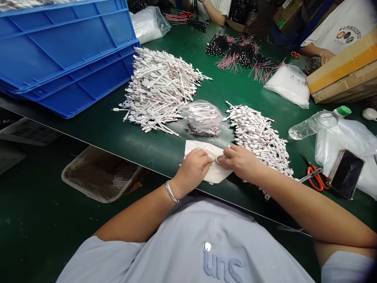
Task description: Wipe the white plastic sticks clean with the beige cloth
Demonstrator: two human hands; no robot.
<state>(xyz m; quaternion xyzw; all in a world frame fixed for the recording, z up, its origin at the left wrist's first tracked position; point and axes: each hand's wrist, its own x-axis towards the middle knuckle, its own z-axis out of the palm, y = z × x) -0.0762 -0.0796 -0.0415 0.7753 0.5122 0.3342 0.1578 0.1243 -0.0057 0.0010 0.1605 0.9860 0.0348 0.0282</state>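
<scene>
My left hand [194,168] is closed in a pinch above a folded white cloth or paper sheet [216,175] at the table's near edge. Opposite it, my right hand [240,162] pinches just above the same sheet, fingertips a short gap from the left ones. Something small and pale shows at the fingertips, too small to name. Beyond the sheet lies a clear plastic bag [204,118] filled with short white cables. A large heap of white cables [160,86] spreads to the left, and a smaller heap [256,131] lies beside my right hand.
Stacked blue crates [67,51] stand at left, above a bin [88,173] below the table edge. On the right are a bottle [315,124], red-handled pliers [315,177], a phone [347,173] and a cardboard box [347,67]. Black cables [244,55] lie farther back, near other people.
</scene>
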